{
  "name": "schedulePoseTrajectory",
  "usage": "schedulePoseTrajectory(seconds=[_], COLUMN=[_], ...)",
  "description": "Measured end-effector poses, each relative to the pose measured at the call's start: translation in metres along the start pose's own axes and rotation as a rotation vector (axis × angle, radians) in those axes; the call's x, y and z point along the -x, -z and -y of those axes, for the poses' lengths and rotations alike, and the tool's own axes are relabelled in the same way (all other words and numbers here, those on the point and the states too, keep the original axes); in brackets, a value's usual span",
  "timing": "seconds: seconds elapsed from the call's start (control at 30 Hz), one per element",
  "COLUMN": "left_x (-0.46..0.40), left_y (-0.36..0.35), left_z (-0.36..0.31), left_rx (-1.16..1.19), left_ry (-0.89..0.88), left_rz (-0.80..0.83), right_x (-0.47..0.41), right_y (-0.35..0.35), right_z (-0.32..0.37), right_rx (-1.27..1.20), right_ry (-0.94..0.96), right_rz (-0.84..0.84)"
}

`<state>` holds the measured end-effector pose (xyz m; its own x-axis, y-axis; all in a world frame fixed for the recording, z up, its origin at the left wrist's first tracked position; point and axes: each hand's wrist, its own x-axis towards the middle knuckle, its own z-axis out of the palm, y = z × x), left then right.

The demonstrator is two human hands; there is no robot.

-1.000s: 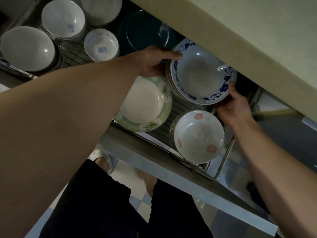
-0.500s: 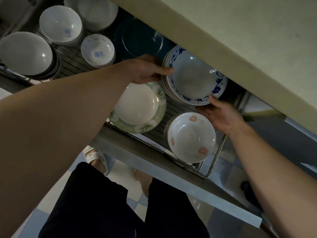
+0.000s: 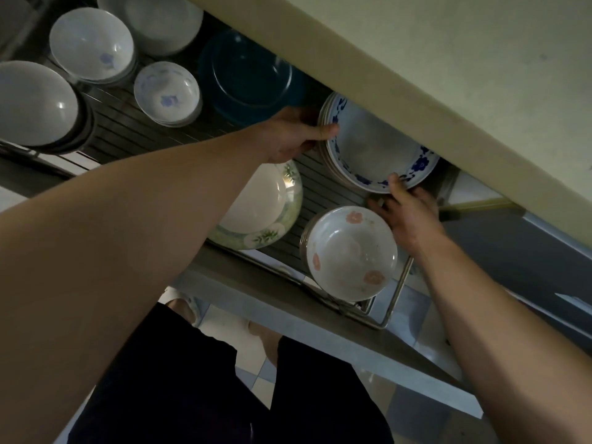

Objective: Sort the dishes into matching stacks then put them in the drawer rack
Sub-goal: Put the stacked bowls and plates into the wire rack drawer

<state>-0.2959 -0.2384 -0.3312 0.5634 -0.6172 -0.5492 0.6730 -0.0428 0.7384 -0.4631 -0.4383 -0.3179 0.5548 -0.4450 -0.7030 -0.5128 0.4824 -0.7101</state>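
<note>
Under the counter [image 3: 448, 75], half hidden by its edge, both hands grip the blue plates [image 3: 374, 152] in the rack [image 3: 320, 187]: left hand [image 3: 294, 136] far rim, right hand [image 3: 407, 209] near rim.

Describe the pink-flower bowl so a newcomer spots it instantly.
Start at the drawer rack under the counter, then go to its near right corner. The bowl sits there, beside the right hand; it alone has pink flowers.
</note>
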Motion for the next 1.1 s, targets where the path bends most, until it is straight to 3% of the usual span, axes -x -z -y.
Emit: schedulePoseTrajectory(seconds=[0.17,0.37,0.8,0.97,1.1], left_x=[0.005,0.006,-0.004,0.014,0.047], left_y=[0.002,0.003,-0.007,-0.014,-0.008], left_z=[0.001,0.004,0.007,-0.004,-0.023], left_rx=[-0.109,-0.457,-0.439,-0.494,-0.686], left_ry=[0.009,-0.045,-0.110,-0.098,-0.044], left_rz=[0.046,0.069,-0.124,-0.101,-0.013], right_x=[-0.001,-0.002,-0.011,0.000,0.022], right_y=[0.005,0.003,-0.002,-0.006,-0.011], right_z=[-0.003,-0.005,-0.003,0.009,0.026], right_rx=[0.170,0.247,0.179,0.241,0.331], right_ry=[0.024,0.101,0.121,0.071,0.037], right_rz=[0.082,0.078,0.015,0.020,0.044])
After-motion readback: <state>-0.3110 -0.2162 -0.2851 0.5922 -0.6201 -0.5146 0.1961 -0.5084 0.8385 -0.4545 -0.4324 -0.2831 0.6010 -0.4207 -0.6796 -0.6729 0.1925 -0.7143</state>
